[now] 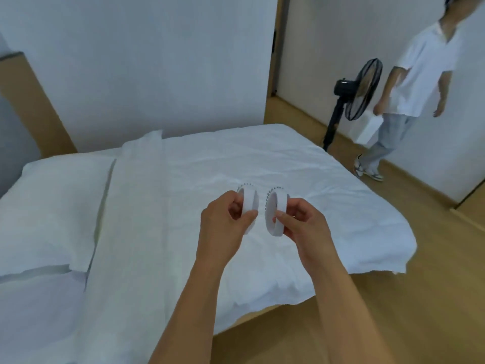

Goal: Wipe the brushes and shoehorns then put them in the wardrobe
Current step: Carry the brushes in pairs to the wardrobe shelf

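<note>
Above bed, hands gripping upright round brushes

Home bedroom, white-sheeted bed at centre, pillow at 9 o'clock, standing fan at 2 o'clock, wooden floor

Even, soft, cool-toned indoor light; faint shadows; overall slight softness; wide-angle bending of straight lines toward edges

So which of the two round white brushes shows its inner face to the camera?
The round white brush in the right hand; the left hand brush shows mostly its outer band.
</note>
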Demonstrator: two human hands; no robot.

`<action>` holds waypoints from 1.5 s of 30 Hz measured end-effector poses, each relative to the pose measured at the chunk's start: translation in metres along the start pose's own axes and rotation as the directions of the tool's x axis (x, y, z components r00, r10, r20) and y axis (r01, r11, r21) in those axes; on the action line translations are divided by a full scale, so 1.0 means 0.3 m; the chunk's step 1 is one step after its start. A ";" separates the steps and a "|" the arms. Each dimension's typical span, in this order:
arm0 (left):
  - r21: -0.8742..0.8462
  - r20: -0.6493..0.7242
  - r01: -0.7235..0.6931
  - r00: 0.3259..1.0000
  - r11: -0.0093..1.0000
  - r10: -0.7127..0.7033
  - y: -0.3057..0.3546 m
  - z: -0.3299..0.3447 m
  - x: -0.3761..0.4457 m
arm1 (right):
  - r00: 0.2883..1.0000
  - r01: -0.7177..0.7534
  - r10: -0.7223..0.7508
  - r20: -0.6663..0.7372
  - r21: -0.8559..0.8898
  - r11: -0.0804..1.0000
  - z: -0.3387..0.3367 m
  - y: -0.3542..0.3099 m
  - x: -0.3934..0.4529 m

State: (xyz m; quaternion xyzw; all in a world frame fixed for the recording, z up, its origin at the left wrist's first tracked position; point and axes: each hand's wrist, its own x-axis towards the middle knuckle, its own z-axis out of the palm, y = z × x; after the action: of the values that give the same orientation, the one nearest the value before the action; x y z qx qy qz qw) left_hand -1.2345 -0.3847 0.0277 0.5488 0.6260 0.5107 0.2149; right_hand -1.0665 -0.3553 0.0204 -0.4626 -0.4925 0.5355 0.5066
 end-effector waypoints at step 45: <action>-0.413 0.730 -0.145 0.537 0.899 0.422 0.913 2.194 0.411 | 0.564 0.090 -0.081 -0.822 -0.037 0.995 -1.997 -0.192 0.478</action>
State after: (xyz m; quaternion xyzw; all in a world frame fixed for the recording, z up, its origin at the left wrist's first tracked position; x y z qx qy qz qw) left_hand -0.5981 -0.0413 0.0493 0.7746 0.2750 0.3237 0.4686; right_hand -0.4741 -0.1768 0.0264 -0.6315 -0.2202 0.2365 0.7049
